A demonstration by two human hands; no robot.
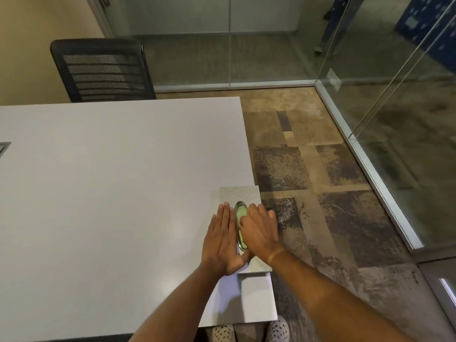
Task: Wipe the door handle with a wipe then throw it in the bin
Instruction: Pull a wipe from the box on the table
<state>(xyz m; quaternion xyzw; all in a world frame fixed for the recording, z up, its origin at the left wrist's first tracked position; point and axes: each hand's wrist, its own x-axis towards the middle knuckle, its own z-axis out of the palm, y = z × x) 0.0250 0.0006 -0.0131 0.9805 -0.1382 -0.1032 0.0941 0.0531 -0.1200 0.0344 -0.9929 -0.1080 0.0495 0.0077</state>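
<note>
A chair (103, 70) is seen behind the worktop (111, 181). The left hand (223, 240) is laid flat, fingers spread, on a panel (237, 193). Its oval handle (240, 218) is partly covered by the right hand (260, 229); whether anything is gripped cannot be told.

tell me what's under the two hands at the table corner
A flat pale pack lies on the table corner, with an oval green-lidded opening showing between the left hand and right hand. The hands cover its lower part; no wipe is visible.

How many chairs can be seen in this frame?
1: a black mesh-backed chair at the table's far side, upper left. Others may sit outside the frame.
</note>
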